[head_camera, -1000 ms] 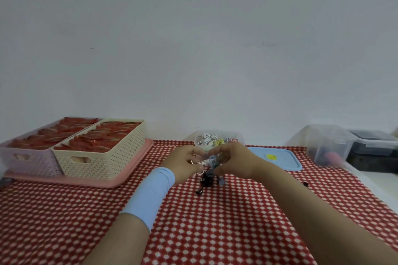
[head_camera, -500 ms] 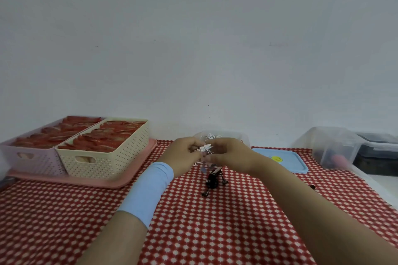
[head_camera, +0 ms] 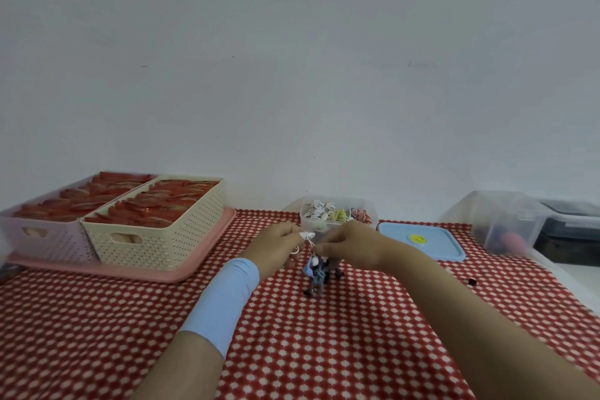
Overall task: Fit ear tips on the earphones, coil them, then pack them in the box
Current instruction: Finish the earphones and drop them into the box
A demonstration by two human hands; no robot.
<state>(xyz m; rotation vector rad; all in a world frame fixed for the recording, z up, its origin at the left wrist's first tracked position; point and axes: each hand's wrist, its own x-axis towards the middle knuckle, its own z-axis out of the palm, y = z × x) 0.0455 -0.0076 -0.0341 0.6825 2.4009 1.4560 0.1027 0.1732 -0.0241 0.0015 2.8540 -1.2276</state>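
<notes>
1. Left hand [head_camera: 279, 248]: fingers curled, pinching the white earphones [head_camera: 306, 235], which hang between both hands above the checked cloth [head_camera: 324, 334].
2. Right hand [head_camera: 352, 247]: fingertips pinch the lower run of the cord. The exact grip is too small to resolve.
3. Step in hand, by judgement: coiling, with the cord partly bundled.
4. Clear box [head_camera: 311, 224]: just behind the hands, holding coiled sets. Its blue lid [head_camera: 422, 242] lies beside it.
5. Next move probably calls for tucking in the loose end, then a short forward reach to the box.

Cream basket [head_camera: 156, 245] and lilac basket [head_camera: 48, 245] share a pink tray [head_camera: 203, 257] on checked cloth [head_camera: 81, 334].
</notes>
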